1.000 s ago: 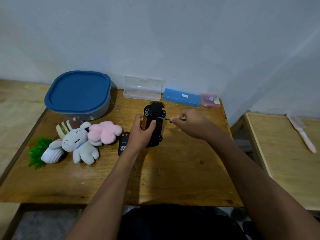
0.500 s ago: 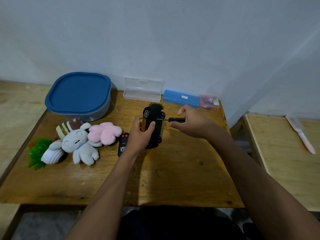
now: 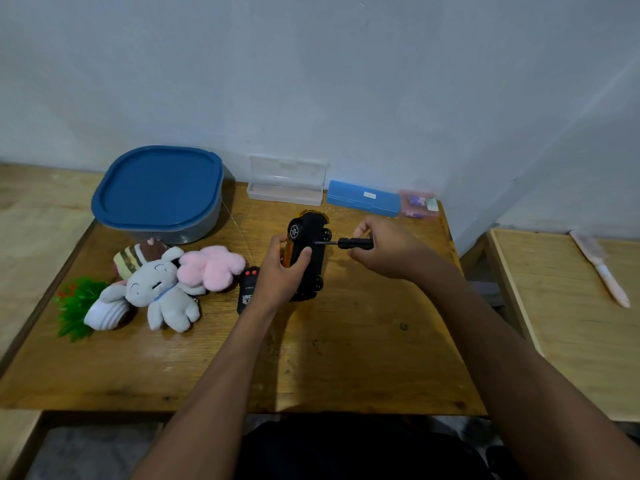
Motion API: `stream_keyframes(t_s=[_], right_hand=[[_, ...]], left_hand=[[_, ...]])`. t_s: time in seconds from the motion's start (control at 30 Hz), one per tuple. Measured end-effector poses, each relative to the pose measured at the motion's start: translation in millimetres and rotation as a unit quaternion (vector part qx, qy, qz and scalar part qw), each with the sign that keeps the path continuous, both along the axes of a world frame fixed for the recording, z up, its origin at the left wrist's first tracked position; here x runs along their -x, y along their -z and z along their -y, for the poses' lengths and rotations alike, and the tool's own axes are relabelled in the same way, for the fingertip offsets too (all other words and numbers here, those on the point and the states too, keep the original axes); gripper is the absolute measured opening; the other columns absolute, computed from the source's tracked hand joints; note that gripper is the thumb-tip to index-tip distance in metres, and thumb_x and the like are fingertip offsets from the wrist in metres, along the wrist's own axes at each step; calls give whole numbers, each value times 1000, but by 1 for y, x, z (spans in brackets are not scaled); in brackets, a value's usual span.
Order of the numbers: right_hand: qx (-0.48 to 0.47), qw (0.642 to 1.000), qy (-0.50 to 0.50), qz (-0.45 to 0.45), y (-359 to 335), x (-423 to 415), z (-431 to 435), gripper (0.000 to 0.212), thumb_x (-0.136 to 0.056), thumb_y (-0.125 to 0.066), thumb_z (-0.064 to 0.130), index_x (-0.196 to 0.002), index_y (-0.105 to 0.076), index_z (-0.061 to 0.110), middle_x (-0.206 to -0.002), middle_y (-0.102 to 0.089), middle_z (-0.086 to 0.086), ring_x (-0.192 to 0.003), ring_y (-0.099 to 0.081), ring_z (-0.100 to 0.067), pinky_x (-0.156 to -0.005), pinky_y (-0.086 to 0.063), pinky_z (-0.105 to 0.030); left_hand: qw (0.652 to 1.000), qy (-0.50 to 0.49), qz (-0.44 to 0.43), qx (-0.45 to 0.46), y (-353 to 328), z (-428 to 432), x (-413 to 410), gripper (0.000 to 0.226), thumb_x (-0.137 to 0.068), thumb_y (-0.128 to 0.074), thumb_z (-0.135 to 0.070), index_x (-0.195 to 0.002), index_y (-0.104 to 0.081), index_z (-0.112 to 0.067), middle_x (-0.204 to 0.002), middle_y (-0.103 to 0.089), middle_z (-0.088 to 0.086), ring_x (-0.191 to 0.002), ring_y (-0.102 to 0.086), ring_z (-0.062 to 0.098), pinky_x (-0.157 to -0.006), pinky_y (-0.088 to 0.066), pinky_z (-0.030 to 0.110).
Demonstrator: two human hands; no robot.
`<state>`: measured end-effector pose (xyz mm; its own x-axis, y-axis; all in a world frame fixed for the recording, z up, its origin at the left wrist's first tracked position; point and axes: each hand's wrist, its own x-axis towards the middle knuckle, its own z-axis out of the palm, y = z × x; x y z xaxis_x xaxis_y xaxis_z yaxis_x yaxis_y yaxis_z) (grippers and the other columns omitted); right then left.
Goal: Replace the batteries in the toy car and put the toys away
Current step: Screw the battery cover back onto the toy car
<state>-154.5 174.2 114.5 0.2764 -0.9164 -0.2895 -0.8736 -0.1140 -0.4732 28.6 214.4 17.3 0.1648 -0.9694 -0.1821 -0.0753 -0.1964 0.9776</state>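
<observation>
1. Clear plastic case (image 3: 285,188), lid raised, at back edge of wooden table (image 3: 363,358), by the wall (image 3: 311,81).
2. Blue flat case (image 3: 362,202) just right of it, closed, small white label on top.
3. Lighter side table (image 3: 571,341) at right, gap between the tables.
4. Pink-white brush (image 3: 601,268) lying flat on the side table.

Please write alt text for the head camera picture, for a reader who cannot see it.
The left hand grips a black toy car tipped on its side over a wooden table, while the right hand holds a small screwdriver against its underside. Plush toys, a remote and a blue-lidded container sit to the left.
</observation>
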Motion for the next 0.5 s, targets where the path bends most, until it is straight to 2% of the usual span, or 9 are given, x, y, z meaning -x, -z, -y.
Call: stream_keyframes(t_s=[0.07,0.13,0.2,0.23,0.3,0.37,0.5], right_hand=[[22,1000,13,12,0,1,1,20,-91,-61,38,-91,-60,18,-76,-57,0,-67,-51,-14,-54,-36,-25],[26,999,22,-6,3,1,2,40,-94,-53,46,-77,-63,12,-63,-48,-2,-58,-43,-15,-51,-30,-28],[21,999,29,-20,10,-1,1,51,-95,-46,51,-69,-62,10,-59,-43,-4,-52,-38,-15,-50,-27,-31],[23,999,32,-20,14,-1,0,52,-95,-45,52,-71,-64,10,-61,-47,-6,-53,-40,-15,-51,-28,-31],[27,999,44,-5,18,1,-1,42,-92,-50,53,-84,-64,14,-72,-58,-6,-62,-51,-13,-55,-37,-29],[17,999,48,9,19,1,-2,28,-87,-60,50,-94,-57,23,-83,-59,2,-75,-55,-11,-59,-44,-28],[9,999,33,-4,17,0,-1,24,-88,-61,45,-86,-60,21,-79,-58,0,-72,-54,-13,-60,-44,-29]], left_hand=[[1000,-2,3,2,1,1,1,31,-97,-59,-31,-124,-43,-31,-102,-63,-6,-91,-67,11,-70,-60,32],[1000,-4,5,0,3,2,2,34,-97,-59,-32,-128,-44,-29,-105,-63,-4,-94,-67,13,-74,-60,34],[1000,-7,8,1,4,2,1,34,-97,-59,-32,-127,-44,-29,-104,-63,-4,-94,-66,12,-70,-58,30],[1000,-6,12,3,5,2,0,32,-97,-59,-32,-125,-44,-31,-103,-62,-5,-93,-65,10,-68,-56,27],[1000,0,21,5,5,2,0,29,-97,-59,-32,-121,-43,-33,-101,-61,-8,-93,-65,10,-68,-57,29],[1000,3,21,1,6,2,-1,30,-96,-59,-33,-121,-43,-34,-102,-62,-7,-94,-66,14,-73,-60,35],[1000,7,19,-2,7,2,0,29,-96,-59,-32,-120,-42,-34,-102,-61,-5,-95,-66,17,-77,-60,40]])
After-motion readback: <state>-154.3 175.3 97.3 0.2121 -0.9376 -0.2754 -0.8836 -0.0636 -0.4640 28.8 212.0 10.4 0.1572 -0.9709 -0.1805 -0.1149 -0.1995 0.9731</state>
